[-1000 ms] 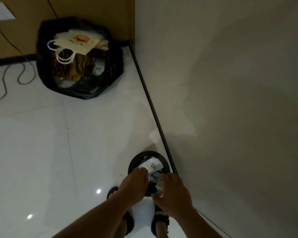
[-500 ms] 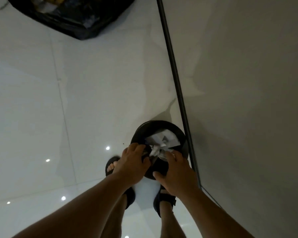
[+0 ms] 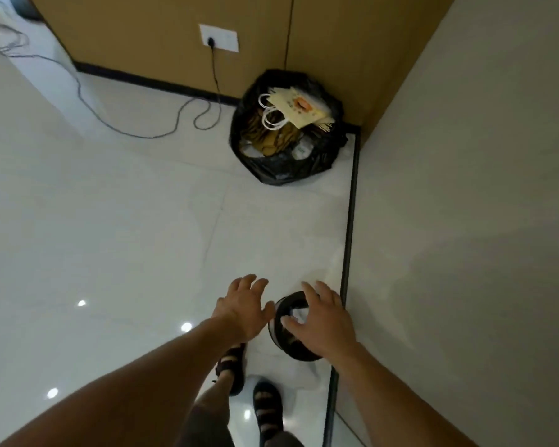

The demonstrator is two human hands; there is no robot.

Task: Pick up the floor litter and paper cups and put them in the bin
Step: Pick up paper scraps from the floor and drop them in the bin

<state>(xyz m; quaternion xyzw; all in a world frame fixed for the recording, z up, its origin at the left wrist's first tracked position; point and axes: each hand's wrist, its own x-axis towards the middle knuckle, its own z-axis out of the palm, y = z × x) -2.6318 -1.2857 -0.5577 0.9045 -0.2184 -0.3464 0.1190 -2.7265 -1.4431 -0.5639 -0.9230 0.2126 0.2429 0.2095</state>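
Observation:
A small round black bin (image 3: 286, 304) stands on the white floor against the right wall, with crumpled white paper (image 3: 299, 315) showing inside it. My right hand (image 3: 323, 321) hovers over the bin with its fingers spread and holds nothing. Just left of the bin, my left hand (image 3: 244, 304) is likewise spread and empty above the floor. Neither hand touches the paper.
A large black rubbish bag (image 3: 288, 169) full of paper bags sits in the far corner. A cable (image 3: 162, 130) trails from a wall socket (image 3: 218, 37) across the floor. The right wall's dark skirting (image 3: 349, 221) runs beside the bin. My sandalled feet (image 3: 265, 404) stand below.
Both hands have let go of the paper, which now lies in the bin, and have lifted with fingers spread. The camera has tilted up, bringing the black bag and socket into view.

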